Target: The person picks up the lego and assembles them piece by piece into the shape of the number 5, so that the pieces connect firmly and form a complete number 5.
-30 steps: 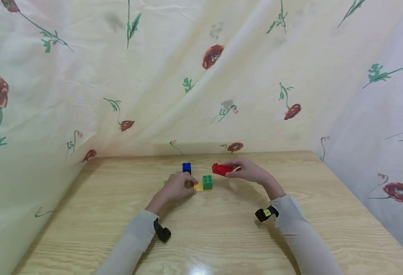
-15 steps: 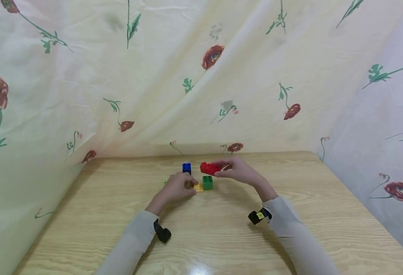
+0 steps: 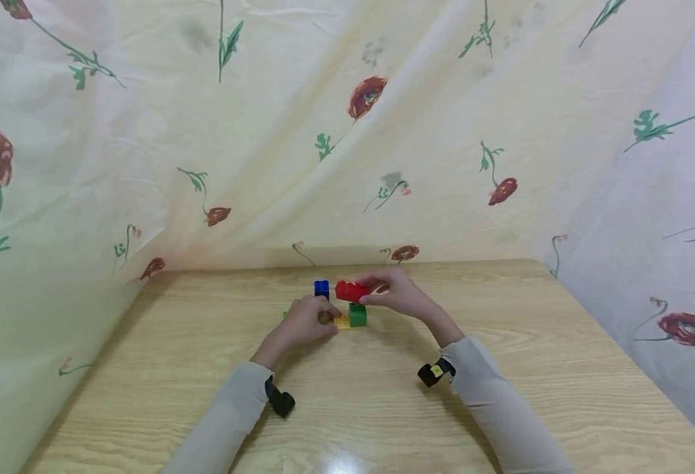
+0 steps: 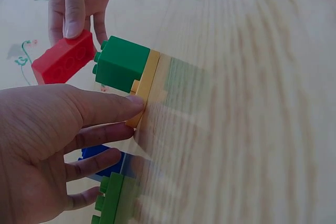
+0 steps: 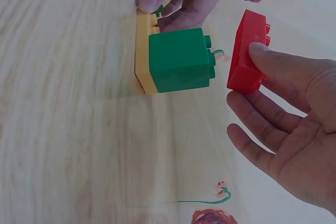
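Observation:
A flat yellow building plate (image 5: pixel 143 56) lies on the table, with a dark green block (image 5: pixel 178 60) stacked on its right end. My left hand (image 3: pixel 308 321) pinches the plate's left end between thumb and finger. Above the green block, my right hand (image 3: pixel 399 293) holds a long red block (image 5: pixel 247 51) by one end, thumb on its side. In the right wrist view a gap shows between the red block and the green block's studs. Behind my left hand stands a blue block (image 3: pixel 322 289), partly hidden by the fingers in the left wrist view.
A light green block (image 4: pixel 111 199) lies beyond my left hand's little finger, mostly hidden in the head view. The wooden table (image 3: pixel 359 395) meets a flowered cloth (image 3: pixel 264 131) along its back and sides.
My right hand has carried the red block leftward, from right of the green block to above it. My left hand stays on the yellow plate.

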Tool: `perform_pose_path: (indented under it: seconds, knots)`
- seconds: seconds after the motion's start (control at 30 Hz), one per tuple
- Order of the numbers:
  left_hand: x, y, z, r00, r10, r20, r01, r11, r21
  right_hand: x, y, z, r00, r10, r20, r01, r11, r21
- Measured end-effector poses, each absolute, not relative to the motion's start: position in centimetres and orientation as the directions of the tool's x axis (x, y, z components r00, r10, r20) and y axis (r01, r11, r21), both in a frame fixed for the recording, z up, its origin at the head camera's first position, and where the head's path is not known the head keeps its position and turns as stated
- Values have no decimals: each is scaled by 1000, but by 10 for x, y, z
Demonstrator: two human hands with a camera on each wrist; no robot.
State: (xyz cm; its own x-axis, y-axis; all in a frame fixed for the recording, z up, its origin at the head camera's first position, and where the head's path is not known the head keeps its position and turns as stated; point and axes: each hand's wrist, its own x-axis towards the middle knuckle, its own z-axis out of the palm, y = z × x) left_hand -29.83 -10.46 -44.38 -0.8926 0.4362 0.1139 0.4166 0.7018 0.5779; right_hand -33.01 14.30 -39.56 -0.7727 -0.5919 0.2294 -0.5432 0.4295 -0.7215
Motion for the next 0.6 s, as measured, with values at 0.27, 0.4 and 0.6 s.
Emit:
perform_pose_path:
  seconds: [0.27,0.4,0.6]
  knots:
    - [-298,-104,-442,-892,436,121,420,697,581,-332,140,-401,-772,-597,218,-543,442,-714]
    - [-297,-104,-442,-895,429,117,411,698,587,-332,139,-404,-774,-595,217,-548,458,-699]
    - [-297,-103,-443,-897,427,118,411,704,579,-331,139,-407,-767,-603,219,-557,455,-695]
